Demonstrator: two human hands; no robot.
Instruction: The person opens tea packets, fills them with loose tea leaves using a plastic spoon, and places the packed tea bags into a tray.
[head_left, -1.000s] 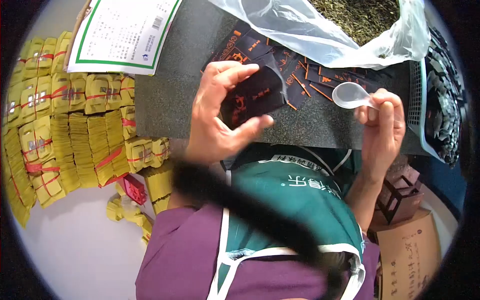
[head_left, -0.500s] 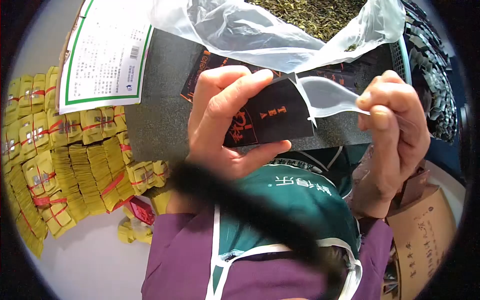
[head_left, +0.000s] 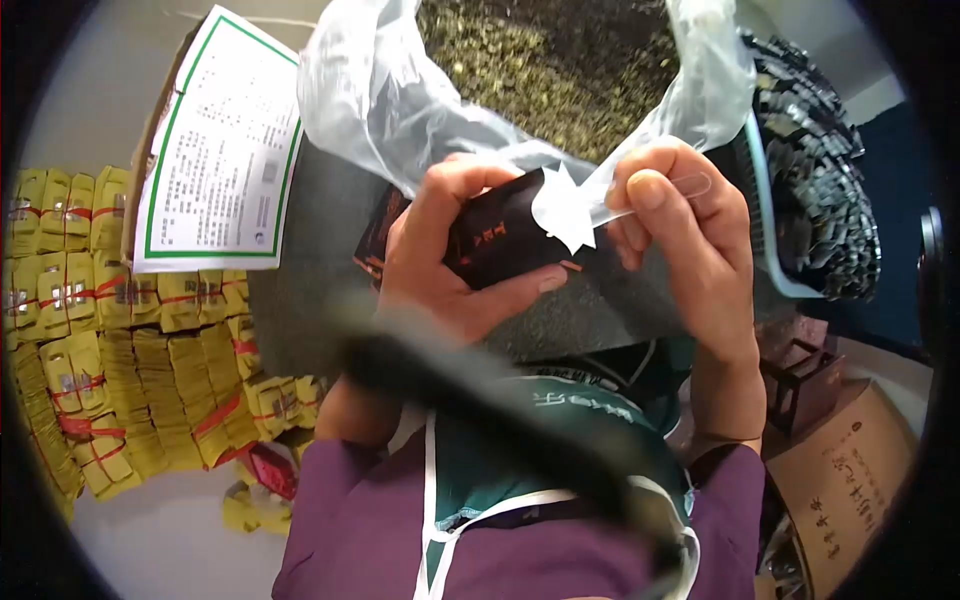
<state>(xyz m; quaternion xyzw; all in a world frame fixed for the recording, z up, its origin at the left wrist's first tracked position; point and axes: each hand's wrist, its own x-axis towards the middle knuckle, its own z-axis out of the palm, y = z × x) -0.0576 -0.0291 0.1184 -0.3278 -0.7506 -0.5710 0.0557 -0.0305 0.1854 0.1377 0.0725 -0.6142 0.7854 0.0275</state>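
My left hand [head_left: 435,255] is wrapped round a black tea pouch [head_left: 490,228], which lies tilted with its mouth to the right. The pouch's mouth is spread, with a pale jagged edge and lining showing. Pinched in my right hand [head_left: 690,215] is a clear plastic scoop [head_left: 692,187], held right up at that mouth. My fingers partly hide its bowl, and I cannot tell how far inside it reaches. Beyond both hands, a clear plastic bag [head_left: 365,120] stands open with loose tea leaves [head_left: 560,75] in it.
More black pouches [head_left: 375,235] lie on the grey tabletop [head_left: 305,290] behind my left hand. A pale blue basket [head_left: 765,225] of dark packets stands at right. Yellow bundles [head_left: 130,300] and a green-bordered sheet [head_left: 215,150] are at left; a cardboard box [head_left: 845,490] sits lower right.
My right hand has moved left, bringing the scoop against the pouch's mouth. That mouth now faces the camera more and looks wider. The whole view has shifted somewhat.
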